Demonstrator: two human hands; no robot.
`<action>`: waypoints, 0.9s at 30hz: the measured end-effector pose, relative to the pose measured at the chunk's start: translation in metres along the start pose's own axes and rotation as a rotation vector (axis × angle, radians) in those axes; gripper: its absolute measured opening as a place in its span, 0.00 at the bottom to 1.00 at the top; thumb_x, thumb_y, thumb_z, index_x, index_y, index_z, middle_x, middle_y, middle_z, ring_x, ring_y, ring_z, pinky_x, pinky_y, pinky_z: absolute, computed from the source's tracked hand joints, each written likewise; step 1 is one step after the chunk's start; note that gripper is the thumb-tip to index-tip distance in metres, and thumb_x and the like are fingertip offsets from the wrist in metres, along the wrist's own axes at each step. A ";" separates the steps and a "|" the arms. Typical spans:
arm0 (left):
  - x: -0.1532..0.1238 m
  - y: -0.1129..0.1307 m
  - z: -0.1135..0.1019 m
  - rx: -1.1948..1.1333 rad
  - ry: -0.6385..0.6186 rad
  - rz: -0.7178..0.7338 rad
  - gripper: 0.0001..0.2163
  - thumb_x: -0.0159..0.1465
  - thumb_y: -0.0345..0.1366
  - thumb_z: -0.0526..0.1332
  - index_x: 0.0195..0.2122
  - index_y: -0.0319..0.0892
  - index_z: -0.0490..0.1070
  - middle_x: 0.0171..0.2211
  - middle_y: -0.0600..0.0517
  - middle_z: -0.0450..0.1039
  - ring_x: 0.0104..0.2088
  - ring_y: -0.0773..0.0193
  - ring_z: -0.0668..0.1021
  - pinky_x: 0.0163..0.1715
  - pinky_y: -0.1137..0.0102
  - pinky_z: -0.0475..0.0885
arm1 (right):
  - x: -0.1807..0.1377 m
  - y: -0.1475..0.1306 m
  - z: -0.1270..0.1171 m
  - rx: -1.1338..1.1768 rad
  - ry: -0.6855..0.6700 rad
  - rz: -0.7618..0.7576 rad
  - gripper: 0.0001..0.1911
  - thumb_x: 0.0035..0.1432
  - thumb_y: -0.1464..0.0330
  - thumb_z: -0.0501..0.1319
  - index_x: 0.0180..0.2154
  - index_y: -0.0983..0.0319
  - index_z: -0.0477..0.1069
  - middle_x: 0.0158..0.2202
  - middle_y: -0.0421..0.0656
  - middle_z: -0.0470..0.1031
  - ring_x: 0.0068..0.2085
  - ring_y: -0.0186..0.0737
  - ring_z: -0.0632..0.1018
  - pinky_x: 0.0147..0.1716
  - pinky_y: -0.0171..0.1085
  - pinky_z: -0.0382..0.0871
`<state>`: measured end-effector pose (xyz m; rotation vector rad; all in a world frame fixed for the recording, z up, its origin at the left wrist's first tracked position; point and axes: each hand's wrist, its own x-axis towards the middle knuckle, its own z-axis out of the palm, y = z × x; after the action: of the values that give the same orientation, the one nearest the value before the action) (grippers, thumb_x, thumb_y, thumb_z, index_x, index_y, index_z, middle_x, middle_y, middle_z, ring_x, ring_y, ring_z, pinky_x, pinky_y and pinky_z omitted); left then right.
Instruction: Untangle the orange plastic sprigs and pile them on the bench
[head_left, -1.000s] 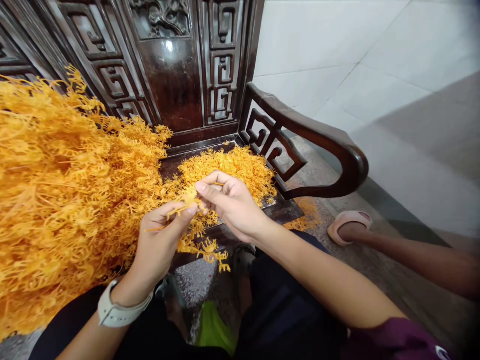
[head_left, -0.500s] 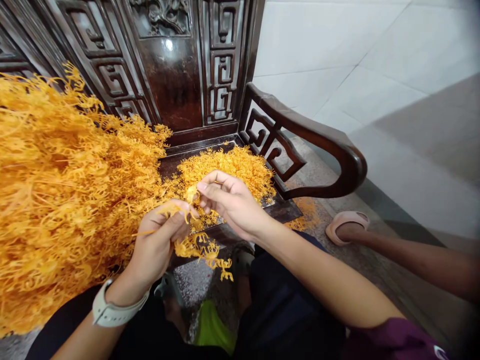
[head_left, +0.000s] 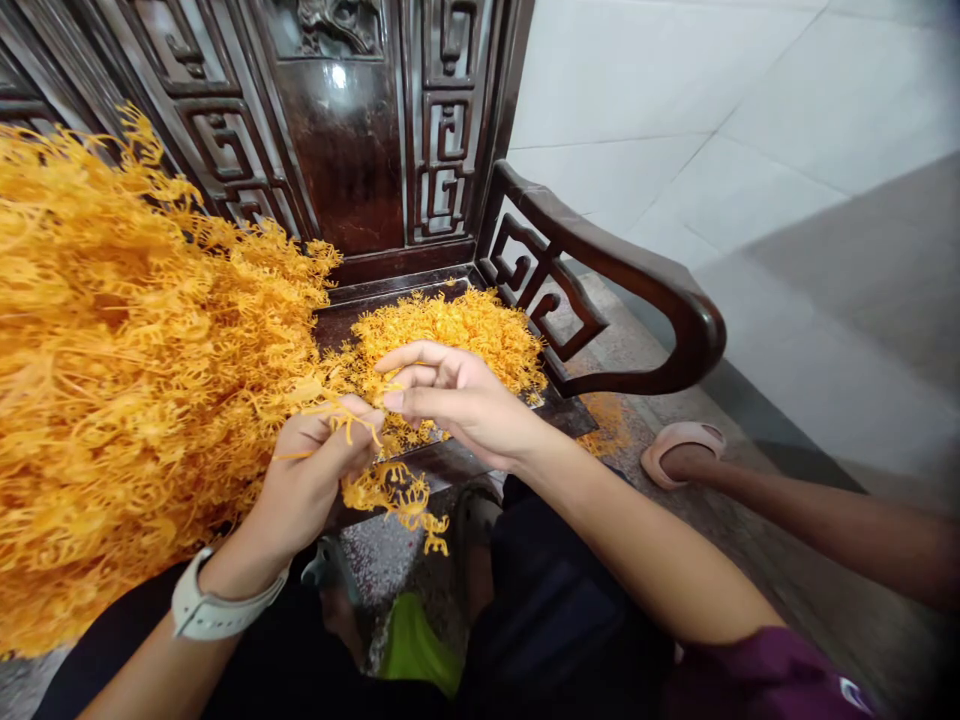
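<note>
My left hand (head_left: 311, 470), with a pale watch (head_left: 206, 610) on the wrist, is closed around a thin orange plastic sprig (head_left: 341, 415). My right hand (head_left: 450, 395) sits just to its right, fingertips pinched together on the same sprig's end. Both hands hover over the front edge of a dark carved wooden chair seat (head_left: 442, 460). A big heap of orange branching plastic pieces (head_left: 127, 350) fills the left. A smaller pile of loose orange bits (head_left: 457, 330) lies on the seat behind my right hand. A few orange pieces (head_left: 397, 495) hang at the seat edge below my hands.
The chair's carved back (head_left: 352, 130) and curved armrest (head_left: 622, 270) stand behind and to the right. White tiled floor (head_left: 712, 130) lies beyond. My leg ends in a pink slipper (head_left: 679, 440) at the right. Something green (head_left: 412, 645) shows on the floor between my knees.
The view has tilted slightly. My right hand's fingers have closed in toward the left hand's sprig, and my left hand has drawn down a little with the sprig.
</note>
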<state>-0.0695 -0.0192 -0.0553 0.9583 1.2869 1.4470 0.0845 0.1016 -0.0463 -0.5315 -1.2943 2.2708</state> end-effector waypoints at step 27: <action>-0.009 0.006 -0.014 0.166 0.061 0.161 0.09 0.70 0.40 0.67 0.34 0.42 0.78 0.26 0.52 0.71 0.25 0.68 0.70 0.26 0.72 0.64 | -0.015 -0.004 0.020 0.087 0.110 -0.070 0.24 0.43 0.69 0.82 0.41 0.58 0.77 0.32 0.37 0.78 0.30 0.31 0.75 0.32 0.34 0.70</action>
<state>-0.0810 -0.0318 -0.0515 1.1575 1.4187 1.5200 0.0870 0.0813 -0.0316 -0.5626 -1.1373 2.1972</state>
